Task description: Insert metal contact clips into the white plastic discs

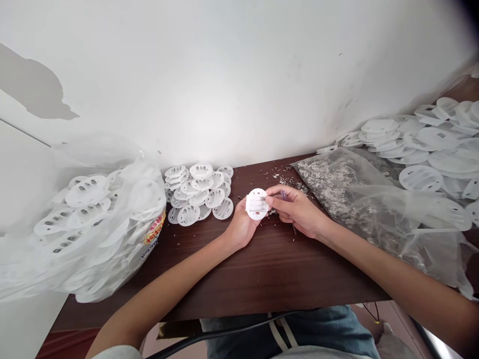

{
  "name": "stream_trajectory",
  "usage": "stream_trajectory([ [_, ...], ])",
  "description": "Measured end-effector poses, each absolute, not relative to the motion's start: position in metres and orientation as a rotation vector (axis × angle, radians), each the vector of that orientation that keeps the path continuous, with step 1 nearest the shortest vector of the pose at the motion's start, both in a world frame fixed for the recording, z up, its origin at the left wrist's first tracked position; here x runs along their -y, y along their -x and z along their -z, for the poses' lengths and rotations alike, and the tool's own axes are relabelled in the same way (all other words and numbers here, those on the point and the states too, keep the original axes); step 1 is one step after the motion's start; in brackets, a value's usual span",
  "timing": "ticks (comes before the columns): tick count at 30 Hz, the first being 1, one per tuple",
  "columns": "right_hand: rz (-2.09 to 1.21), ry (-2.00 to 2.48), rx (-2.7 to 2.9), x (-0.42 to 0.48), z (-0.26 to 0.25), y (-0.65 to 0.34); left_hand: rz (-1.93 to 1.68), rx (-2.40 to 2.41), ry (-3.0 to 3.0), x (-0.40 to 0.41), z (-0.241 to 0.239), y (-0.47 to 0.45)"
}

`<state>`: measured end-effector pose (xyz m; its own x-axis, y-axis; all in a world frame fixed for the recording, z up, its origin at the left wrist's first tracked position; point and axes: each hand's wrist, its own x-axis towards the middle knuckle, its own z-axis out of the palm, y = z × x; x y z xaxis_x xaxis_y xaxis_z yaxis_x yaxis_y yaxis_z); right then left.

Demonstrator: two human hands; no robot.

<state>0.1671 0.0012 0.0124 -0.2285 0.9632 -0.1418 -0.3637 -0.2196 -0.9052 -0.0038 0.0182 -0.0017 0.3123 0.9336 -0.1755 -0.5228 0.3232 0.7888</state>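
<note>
In the head view, my left hand [241, 225] is closed on a white round plastic plate [256, 205] with slots and ridges, held above the table. At the plate's right edge, the thumb and forefinger of my right hand [295, 209] pinch together. Whether a small part lies between those fingertips is hidden. Tucked in the right hand is a thin tool with a purple handle [284, 195], its dark shaft pointing down below the palm. Small metal clips [295, 183] lie scattered on the table just beyond the right hand.
Several similar plates [200, 192] are heaped left of my hands. A clear plastic bag [112, 234] full of plates stands at far left. On the right lie a bag of small metal clips [337, 179] and a big pile of plates [422, 139]. A wall backs the brown table [258, 279].
</note>
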Motion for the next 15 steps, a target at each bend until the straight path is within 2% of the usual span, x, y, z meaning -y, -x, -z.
stream_trajectory([
  [10, -1.481, 0.94, 1.025, -0.001, -0.015, -0.168, -0.99, -0.636, -0.729, -0.023, 0.002, 0.005],
  [12, -1.255, 0.959, 1.151, -0.001, -0.019, -0.172, -0.919, -0.595, -0.728, -0.026, 0.002, 0.008],
  [15, -0.751, 1.007, 1.435, 0.0, -0.022, -0.18, -0.763, -0.528, -0.768, -0.029, 0.0, 0.014],
])
